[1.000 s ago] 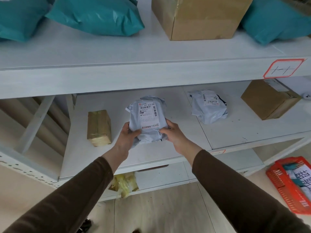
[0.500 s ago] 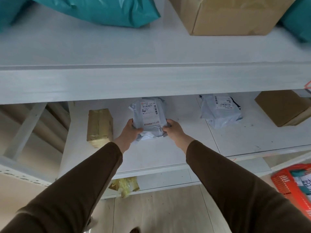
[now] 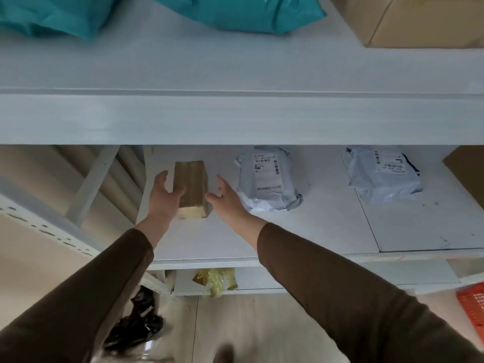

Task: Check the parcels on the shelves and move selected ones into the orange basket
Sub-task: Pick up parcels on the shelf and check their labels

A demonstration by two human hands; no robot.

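Observation:
A small brown taped box point(image 3: 192, 184) lies on the middle shelf point(image 3: 301, 231). My left hand point(image 3: 163, 196) cups its left side, fingers spread and thumb lying across its top. Just right of the box is my right hand point(image 3: 226, 199), open with fingers apart, a small gap between them. The grey labelled parcel point(image 3: 267, 182) rests on the shelf beside my right hand, free of both hands. A second grey parcel point(image 3: 383, 174) lies further right. Only a corner of the orange basket point(image 3: 471, 306) shows, on the floor at the right edge.
The top shelf point(image 3: 235, 74) carries teal bags point(image 3: 235, 11) and a cardboard box point(image 3: 419, 19), and its thick front edge overhangs the middle shelf. Another brown box point(image 3: 466, 171) sits at far right. A yellow packet point(image 3: 214, 280) lies on the lowest shelf, a black bag point(image 3: 136, 328) on the floor.
Both hands let go of the grey parcel, which now lies on the shelf, and moved left to the small brown box. The view shifted left and nearer.

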